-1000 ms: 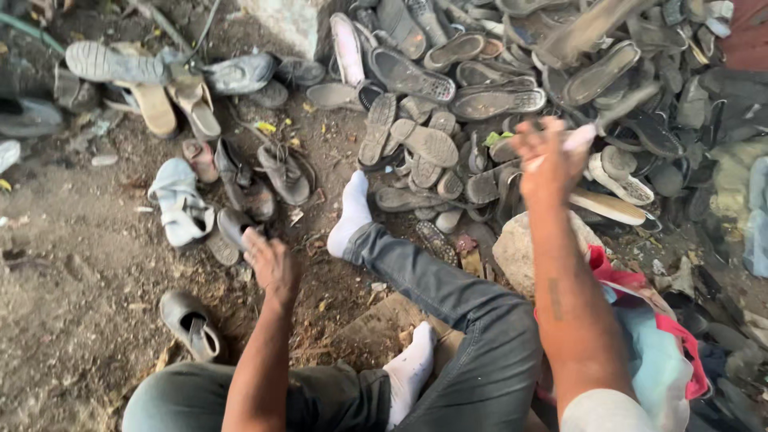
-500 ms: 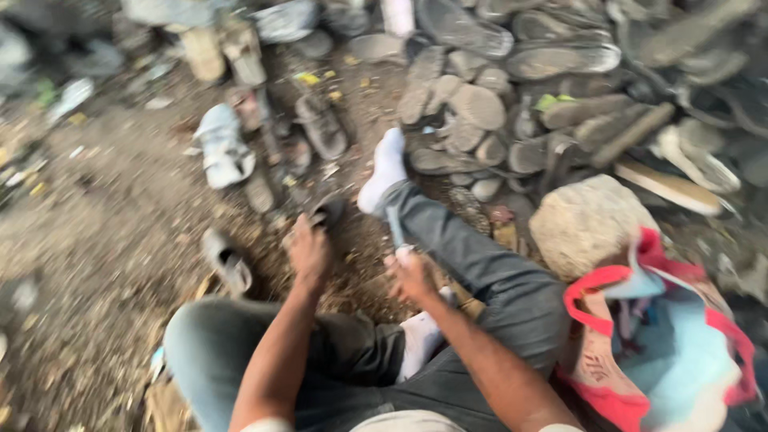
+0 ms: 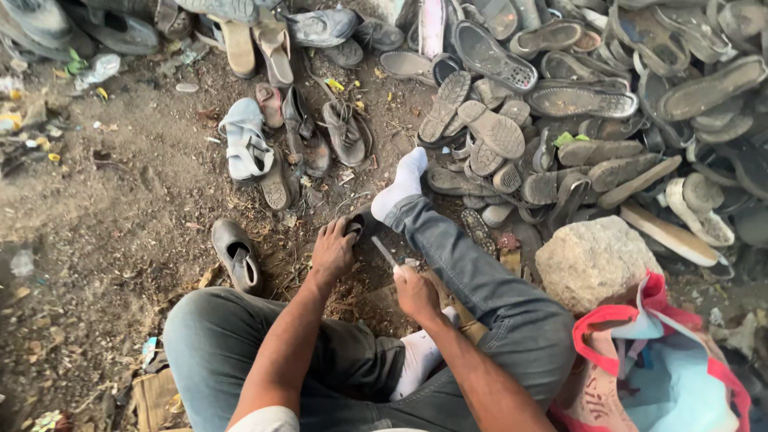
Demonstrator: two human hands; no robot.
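The fingers (image 3: 340, 234) of the left hand (image 3: 332, 252) are curled down over a small dark worn shoe piece (image 3: 362, 226) lying on the dirt ground (image 3: 120, 208), pinning it just short of the white-socked foot (image 3: 400, 186). Left of those fingers a dark scuffed slip-on shoe (image 3: 234, 254) lies apart on the soil, and farther up a pale grey strapped sandal (image 3: 244, 148) rests beside brown ones.

Just right of the left fingers, the right hand (image 3: 416, 292) is closed tight round the handle of a thin grey metal blade (image 3: 384, 252), whose tip points up toward the pinned piece; whether the tip touches it cannot be told.

By the look of it, the step in hand is cutting or prying at the held piece. The next move would call for the left fingers to keep it steady and clear of the edge while the blade is pressed in.

The piece looks black, flattened and grimy, mostly hidden under the fingers.

Farther right lie a heap of grey worn shoe soles (image 3: 560, 152), a pale rough stone (image 3: 596, 260) and a red-trimmed light blue bag (image 3: 664, 368).
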